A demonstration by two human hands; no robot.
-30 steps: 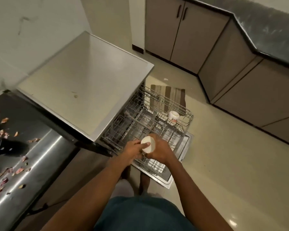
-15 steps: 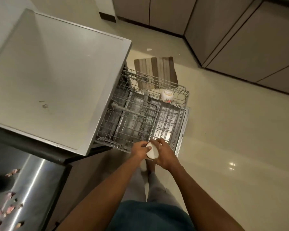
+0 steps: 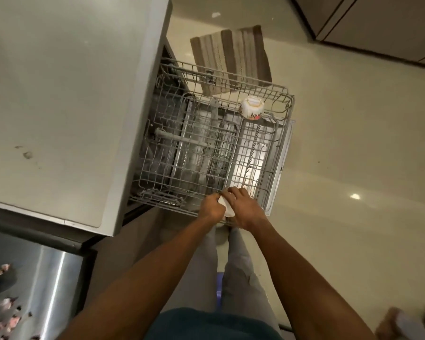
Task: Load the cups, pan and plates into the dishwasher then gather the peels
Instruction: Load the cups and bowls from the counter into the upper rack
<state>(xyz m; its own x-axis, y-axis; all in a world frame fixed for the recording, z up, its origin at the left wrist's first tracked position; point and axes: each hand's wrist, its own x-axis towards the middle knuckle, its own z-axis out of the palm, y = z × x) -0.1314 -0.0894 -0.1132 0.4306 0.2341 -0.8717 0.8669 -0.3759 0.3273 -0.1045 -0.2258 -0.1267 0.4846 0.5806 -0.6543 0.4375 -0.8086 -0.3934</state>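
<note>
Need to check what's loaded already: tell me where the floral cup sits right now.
In the head view, the floral cup sits upside down at the far right corner of the pulled-out rack, near the striped mat.

Two cups (image 3: 227,208) (image 3: 252,107), one rack (image 3: 284,133), one mat (image 3: 231,55).

White cup (image 3: 227,209) between left hand (image 3: 212,206) and right hand (image 3: 244,207), over rack (image 3: 284,133) edge

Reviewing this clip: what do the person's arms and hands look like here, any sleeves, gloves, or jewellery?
Both arms are bare from the bottom of the frame to the wrists, with no sleeves in view. The left hand and right hand wear no gloves, and no rings, watch or bracelets show. A dark teal top and light grey trousers are visible below.
</note>
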